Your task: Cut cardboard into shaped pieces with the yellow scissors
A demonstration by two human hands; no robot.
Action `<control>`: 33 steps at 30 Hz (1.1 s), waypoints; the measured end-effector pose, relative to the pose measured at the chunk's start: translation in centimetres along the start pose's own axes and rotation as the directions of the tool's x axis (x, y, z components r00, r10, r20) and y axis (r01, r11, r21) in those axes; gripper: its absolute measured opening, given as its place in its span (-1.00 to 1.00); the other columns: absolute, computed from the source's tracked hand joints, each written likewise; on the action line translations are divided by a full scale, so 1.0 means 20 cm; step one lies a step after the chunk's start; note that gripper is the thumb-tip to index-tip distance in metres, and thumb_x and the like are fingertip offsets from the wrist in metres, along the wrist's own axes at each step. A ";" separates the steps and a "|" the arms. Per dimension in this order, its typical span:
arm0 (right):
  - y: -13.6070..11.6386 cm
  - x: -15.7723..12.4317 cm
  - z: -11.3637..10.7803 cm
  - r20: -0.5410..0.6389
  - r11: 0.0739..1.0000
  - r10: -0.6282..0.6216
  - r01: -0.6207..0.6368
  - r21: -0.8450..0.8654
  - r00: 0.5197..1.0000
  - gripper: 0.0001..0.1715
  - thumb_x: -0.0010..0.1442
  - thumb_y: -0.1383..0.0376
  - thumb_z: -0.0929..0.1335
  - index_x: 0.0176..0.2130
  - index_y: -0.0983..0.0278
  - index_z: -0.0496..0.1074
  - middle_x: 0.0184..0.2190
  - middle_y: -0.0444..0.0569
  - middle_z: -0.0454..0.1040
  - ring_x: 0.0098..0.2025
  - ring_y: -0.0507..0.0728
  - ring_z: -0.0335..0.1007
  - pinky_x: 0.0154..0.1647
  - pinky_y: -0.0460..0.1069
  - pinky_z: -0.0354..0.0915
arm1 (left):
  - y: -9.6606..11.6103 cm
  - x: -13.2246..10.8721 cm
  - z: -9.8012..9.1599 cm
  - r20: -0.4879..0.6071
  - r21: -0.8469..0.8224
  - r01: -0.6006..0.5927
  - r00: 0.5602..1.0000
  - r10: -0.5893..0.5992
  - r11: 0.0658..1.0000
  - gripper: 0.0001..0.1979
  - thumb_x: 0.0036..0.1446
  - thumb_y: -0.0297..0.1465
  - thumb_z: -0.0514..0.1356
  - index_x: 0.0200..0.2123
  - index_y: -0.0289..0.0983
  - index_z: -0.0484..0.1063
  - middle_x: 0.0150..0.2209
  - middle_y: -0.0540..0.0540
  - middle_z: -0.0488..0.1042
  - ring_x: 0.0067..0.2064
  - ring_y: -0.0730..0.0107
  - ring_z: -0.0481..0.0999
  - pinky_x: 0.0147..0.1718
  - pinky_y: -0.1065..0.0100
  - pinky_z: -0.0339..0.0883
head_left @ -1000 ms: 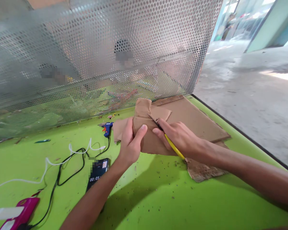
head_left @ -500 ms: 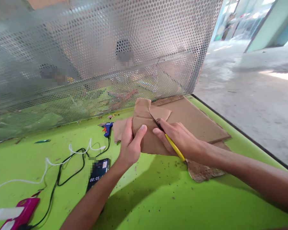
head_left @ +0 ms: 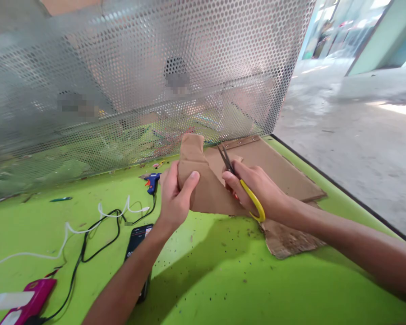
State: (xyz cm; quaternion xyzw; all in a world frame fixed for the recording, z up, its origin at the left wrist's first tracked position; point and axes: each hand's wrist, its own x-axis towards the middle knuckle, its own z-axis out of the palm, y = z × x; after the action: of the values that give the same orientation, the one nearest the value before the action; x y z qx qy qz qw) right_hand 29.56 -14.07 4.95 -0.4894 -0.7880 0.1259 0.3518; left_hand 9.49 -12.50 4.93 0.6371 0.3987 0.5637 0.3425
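My left hand [head_left: 177,194] grips a brown cardboard piece [head_left: 206,189] by its left side, thumb on top and fingers behind. This piece has a narrow upper part and a wide lower part. My right hand [head_left: 253,183] is closed round scissors with yellow handles [head_left: 257,205]. Their dark blades [head_left: 226,158] point up and away, slightly parted, to the right of the piece's narrow part and apart from it. Behind lies a large flat cardboard sheet [head_left: 280,174], and a torn cardboard scrap [head_left: 287,239] lies below my right wrist.
A perforated metal panel [head_left: 206,54] stands across the back of the green table [head_left: 223,280]. On the left are a blue glue gun [head_left: 152,183], a phone [head_left: 135,241], cables, a teal tool [head_left: 61,199] and a pink power strip [head_left: 37,298].
The scissors have moved off the cardboard, and their blades and handles have spread. My left hand has shifted a little left with the cardboard piece.
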 end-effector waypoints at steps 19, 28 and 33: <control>0.09 0.05 -0.05 0.035 0.863 -0.078 0.050 0.502 0.996 -0.81 0.27 0.25 0.38 -0.14 0.26 0.53 -0.23 -0.03 0.57 -0.21 0.14 0.47 -0.19 0.00 0.36 | -0.02 0.15 -0.17 0.023 -0.172 0.162 0.987 -0.160 0.972 -0.61 -0.04 -0.31 0.46 -0.11 -0.20 0.50 -0.16 -0.05 0.63 -0.20 0.30 0.62 -0.21 0.34 0.51; 0.13 0.09 -0.11 0.184 0.855 -0.163 0.045 0.517 0.969 -0.68 0.26 0.28 0.37 0.01 0.19 0.56 -0.08 -0.06 0.62 -0.08 0.20 0.52 -0.04 0.05 0.41 | -0.03 0.17 -0.18 0.008 -0.189 0.180 0.983 -0.182 0.965 -0.56 -0.07 -0.31 0.47 -0.09 -0.21 0.51 -0.15 -0.05 0.63 -0.18 0.31 0.61 -0.19 0.35 0.50; 0.14 0.08 -0.10 0.211 0.850 -0.207 0.069 0.522 0.955 -0.60 0.28 0.28 0.36 0.11 0.17 0.52 0.00 -0.04 0.60 -0.03 0.21 0.52 0.01 0.07 0.40 | -0.05 0.15 -0.16 0.078 -0.124 0.221 0.974 -0.213 0.967 -0.47 -0.05 -0.26 0.46 0.00 -0.22 0.47 -0.11 -0.12 0.64 -0.14 0.19 0.63 -0.16 0.27 0.53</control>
State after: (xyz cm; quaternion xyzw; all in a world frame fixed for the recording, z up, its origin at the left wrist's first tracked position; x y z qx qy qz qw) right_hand 32.39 -11.59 5.53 -0.2998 -0.7991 0.3667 0.3703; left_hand 6.28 -9.49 5.79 0.5833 0.4166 0.5273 0.4562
